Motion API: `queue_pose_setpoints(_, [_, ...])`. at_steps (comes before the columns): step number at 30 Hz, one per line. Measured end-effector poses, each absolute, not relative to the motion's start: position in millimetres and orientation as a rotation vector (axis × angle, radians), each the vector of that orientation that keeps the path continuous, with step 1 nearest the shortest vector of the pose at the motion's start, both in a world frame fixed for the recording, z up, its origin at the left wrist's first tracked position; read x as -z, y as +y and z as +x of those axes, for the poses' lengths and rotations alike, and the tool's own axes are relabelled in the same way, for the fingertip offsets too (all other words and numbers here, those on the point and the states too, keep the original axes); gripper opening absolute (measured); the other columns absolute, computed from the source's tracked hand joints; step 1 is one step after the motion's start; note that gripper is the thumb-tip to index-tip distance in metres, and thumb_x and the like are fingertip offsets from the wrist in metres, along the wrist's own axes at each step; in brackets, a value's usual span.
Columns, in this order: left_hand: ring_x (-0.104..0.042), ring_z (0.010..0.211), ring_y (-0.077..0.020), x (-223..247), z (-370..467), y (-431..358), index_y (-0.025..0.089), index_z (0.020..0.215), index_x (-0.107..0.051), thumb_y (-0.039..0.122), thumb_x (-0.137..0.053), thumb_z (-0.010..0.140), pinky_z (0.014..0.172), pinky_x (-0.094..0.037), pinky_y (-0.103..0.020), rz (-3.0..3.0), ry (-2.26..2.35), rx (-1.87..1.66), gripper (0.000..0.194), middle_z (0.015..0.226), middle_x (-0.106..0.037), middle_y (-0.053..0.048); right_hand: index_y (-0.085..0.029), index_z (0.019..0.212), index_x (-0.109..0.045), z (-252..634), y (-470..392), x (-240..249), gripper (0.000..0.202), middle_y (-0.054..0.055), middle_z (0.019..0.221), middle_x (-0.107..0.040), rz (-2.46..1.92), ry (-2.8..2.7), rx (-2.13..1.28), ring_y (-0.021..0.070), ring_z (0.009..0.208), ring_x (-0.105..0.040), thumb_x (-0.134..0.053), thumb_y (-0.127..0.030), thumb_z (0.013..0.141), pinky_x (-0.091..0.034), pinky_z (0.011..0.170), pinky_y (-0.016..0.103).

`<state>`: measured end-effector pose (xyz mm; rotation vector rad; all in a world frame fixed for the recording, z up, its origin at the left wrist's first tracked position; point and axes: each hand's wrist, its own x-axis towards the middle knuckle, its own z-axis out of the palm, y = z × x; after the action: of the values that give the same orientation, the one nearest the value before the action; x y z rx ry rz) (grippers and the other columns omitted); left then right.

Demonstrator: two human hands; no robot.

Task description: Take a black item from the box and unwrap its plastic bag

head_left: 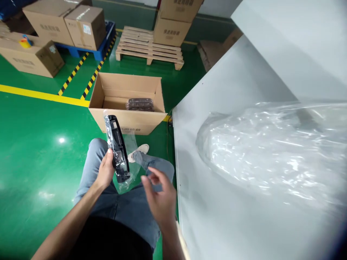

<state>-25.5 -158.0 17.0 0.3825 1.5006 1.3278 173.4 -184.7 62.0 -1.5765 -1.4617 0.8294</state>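
A long black plastic part (pixel 118 148), partly in a clear plastic bag (pixel 132 144), is held upright and slightly tilted by my left hand (pixel 106 169), which grips its left side. The loose side of the bag hangs to the right of the part. My right hand (pixel 159 193) is to the right of the part, touching nothing, with thumb and index finger apart and the other fingers curled. Beyond the part stands an open cardboard box (pixel 127 117), with wrapped dark parts (pixel 140 104) lying inside at its right.
At my right is a white table (pixel 189 173) with a big bundle of clear plastic bags (pixel 260 151). Behind the box stand a wooden pallet (pixel 149 47) with stacked cartons (pixel 171 30) and a blue pallet (pixel 100 52) with more cartons (pixel 86 29). A yellow tape dispenser (pixel 25 42) sits on a left carton.
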Motion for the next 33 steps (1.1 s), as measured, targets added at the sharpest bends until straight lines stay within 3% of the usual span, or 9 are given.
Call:
queue_pose_setpoints(2, [-0.07, 0.11, -0.027, -23, -18, -160, 0.018, 0.107, -0.076, 0.073, -0.06, 0.093, 0.099, -0.053, -0.033, 0.462, 1.582, -1.321, 0.059, 0.107, -0.079, -0.007, -0.023, 0.12, -0.074, 149, -185, -64, 0.034, 0.008, 0.1, -0.076, -1.49, -1.615, -0.882, 0.0228, 0.089, -0.07, -0.072, -0.044, 0.093, -0.057, 0.082, 0.036])
queue_pose_setpoints(5, [-0.066, 0.108, -0.0267, -32, -11, -162, 0.02, 0.103, -0.074, 0.075, -0.057, 0.094, 0.097, -0.052, -0.032, 0.573, 1.597, -1.336, 0.058, 0.106, -0.076, -0.006, -0.023, 0.105, -0.074, 127, -185, -61, 0.019, 0.008, 0.096, -0.076, -1.461, -1.66, -0.896, 0.0217, 0.088, -0.07, -0.065, -0.038, 0.099, -0.057, 0.08, 0.035])
queue_pose_setpoints(8, [-0.061, 0.091, -0.0225, -36, -10, -163, 0.023, 0.1, -0.069, 0.078, -0.056, 0.092, 0.085, -0.05, -0.029, 0.684, 1.616, -1.371, 0.058, 0.094, -0.068, -0.004, -0.023, 0.095, -0.07, 124, -187, -57, 0.016, 0.007, 0.091, -0.074, -1.434, -1.67, -0.787, 0.0227, 0.092, -0.07, -0.061, -0.034, 0.102, -0.057, 0.085, 0.037])
queue_pose_setpoints(12, [-0.049, 0.075, -0.0192, -36, -14, -162, 0.024, 0.092, -0.061, 0.08, -0.053, 0.093, 0.072, -0.044, -0.03, 0.714, 1.711, -1.344, 0.056, 0.078, -0.054, 0.0, -0.023, 0.105, -0.068, 130, -186, -54, 0.016, 0.01, 0.103, -0.076, -1.412, -1.654, -0.758, 0.024, 0.102, -0.071, -0.055, -0.031, 0.105, -0.057, 0.094, 0.041])
queue_pose_setpoints(17, [-0.061, 0.091, -0.0224, -41, -13, -165, 0.022, 0.101, -0.071, 0.072, -0.058, 0.095, 0.084, -0.05, -0.03, 0.693, 1.568, -1.333, 0.052, 0.094, -0.07, -0.004, -0.024, 0.131, -0.068, 130, -171, -57, 0.032, 0.011, 0.116, -0.076, -1.38, -1.655, -0.919, 0.0231, 0.102, -0.073, -0.059, -0.035, 0.103, -0.06, 0.094, 0.04])
queue_pose_setpoints(23, [-0.063, 0.115, -0.0242, -35, -6, -174, 0.02, 0.114, -0.074, 0.054, -0.069, 0.095, 0.106, -0.046, -0.029, 0.736, 1.433, -1.354, 0.039, 0.116, -0.073, -0.008, -0.028, 0.13, -0.074, 124, -161, -71, 0.032, 0.009, 0.105, -0.075, -1.34, -1.731, -0.723, 0.0241, 0.101, -0.07, -0.062, -0.035, 0.102, -0.059, 0.094, 0.041])
queue_pose_setpoints(26, [-0.063, 0.107, -0.0246, -33, -4, -176, 0.02, 0.114, -0.074, 0.053, -0.068, 0.096, 0.103, -0.048, -0.032, 0.815, 1.365, -1.329, 0.038, 0.111, -0.072, -0.008, -0.025, 0.13, -0.073, 122, -159, -75, 0.033, 0.009, 0.099, -0.073, -1.39, -1.784, -0.649, 0.0243, 0.096, -0.069, -0.06, -0.035, 0.102, -0.057, 0.091, 0.041])
queue_pose_setpoints(30, [-0.059, 0.09, -0.0249, -33, -3, -177, 0.02, 0.101, -0.075, 0.051, -0.073, 0.092, 0.089, -0.049, -0.034, 0.849, 1.37, -1.3, 0.032, 0.096, -0.069, -0.008, -0.023, 0.115, -0.075, 127, -154, -79, 0.022, 0.006, 0.092, -0.07, -1.433, -1.766, -0.75, 0.0215, 0.087, -0.067, -0.061, -0.032, 0.1, -0.056, 0.081, 0.035])
queue_pose_setpoints(33, [-0.057, 0.084, -0.0245, -32, -5, -178, 0.022, 0.095, -0.072, 0.048, -0.073, 0.092, 0.083, -0.047, -0.034, 0.873, 1.413, -1.27, 0.026, 0.09, -0.067, -0.007, -0.024, 0.097, -0.073, 133, -152, -84, 0.014, 0.006, 0.095, -0.07, -1.378, -1.773, -0.835, 0.0205, 0.091, -0.067, -0.06, -0.028, 0.1, -0.055, 0.085, 0.034])
